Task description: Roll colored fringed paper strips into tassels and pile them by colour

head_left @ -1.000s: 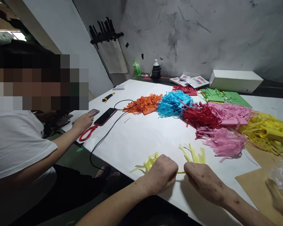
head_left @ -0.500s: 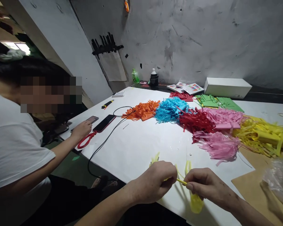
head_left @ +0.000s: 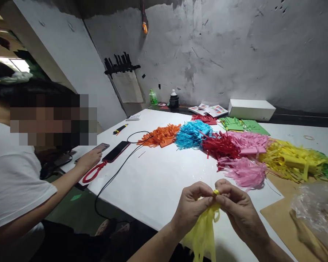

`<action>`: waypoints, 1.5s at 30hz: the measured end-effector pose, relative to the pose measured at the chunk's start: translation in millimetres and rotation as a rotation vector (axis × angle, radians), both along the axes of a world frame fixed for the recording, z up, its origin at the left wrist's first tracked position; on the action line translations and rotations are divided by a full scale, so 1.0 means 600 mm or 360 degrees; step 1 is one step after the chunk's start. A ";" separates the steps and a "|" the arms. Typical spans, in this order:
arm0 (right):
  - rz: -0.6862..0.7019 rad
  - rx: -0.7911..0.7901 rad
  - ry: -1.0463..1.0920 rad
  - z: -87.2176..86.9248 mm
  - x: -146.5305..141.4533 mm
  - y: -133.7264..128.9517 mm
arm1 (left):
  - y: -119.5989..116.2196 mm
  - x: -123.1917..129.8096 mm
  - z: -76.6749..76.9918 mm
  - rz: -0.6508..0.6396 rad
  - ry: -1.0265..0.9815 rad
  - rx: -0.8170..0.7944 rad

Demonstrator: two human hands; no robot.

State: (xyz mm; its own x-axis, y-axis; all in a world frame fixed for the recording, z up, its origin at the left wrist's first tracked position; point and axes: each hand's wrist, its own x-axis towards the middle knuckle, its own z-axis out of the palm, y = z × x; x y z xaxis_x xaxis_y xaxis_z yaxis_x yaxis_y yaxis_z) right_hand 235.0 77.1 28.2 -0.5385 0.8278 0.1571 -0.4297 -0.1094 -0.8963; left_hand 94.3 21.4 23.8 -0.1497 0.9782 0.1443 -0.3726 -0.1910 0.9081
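Between my two hands, over the front edge of the white table (head_left: 142, 182), hangs a yellow paper tassel (head_left: 203, 233). Its strips fall loose below my fingers, and a small twisted loop shows at the top. My left hand (head_left: 195, 203) pinches the tassel's top from the left with thumb and forefinger. From the right, my right hand (head_left: 235, 203) pinches the same spot, the fingertips of both hands almost meeting. Nearest beyond my hands lies a bunch of pink tassel strips (head_left: 248, 173).
Orange (head_left: 161, 136), blue (head_left: 194, 134), dark red (head_left: 221, 145) and yellow fringed paper bundles (head_left: 295, 158) lie across the table. Brown cardboard (head_left: 278, 203) and clear plastic (head_left: 317, 203) are at right. A person (head_left: 13, 174) at left touches a phone; another phone (head_left: 117, 151) lies beside a black cable.
My hands have come together and turned upward, bending the stretched twisted yellow part into a small loop. The strips now hang below. The view has tilted up slightly and shifted right.
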 end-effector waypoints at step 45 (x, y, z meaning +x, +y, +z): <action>-0.0660 0.0298 -0.0534 -0.043 0.194 0.061 | 0.197 0.130 0.052 -0.0933 0.1222 0.0107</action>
State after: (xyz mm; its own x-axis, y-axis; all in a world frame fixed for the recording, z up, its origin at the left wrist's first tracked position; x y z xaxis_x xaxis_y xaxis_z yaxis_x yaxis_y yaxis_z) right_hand 351.4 114.0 2.7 -0.2199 0.9552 0.1980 -0.0911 0.1820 -0.9791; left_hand 172.2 139.9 55.1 0.5175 0.8538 0.0576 0.2653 -0.2241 0.9378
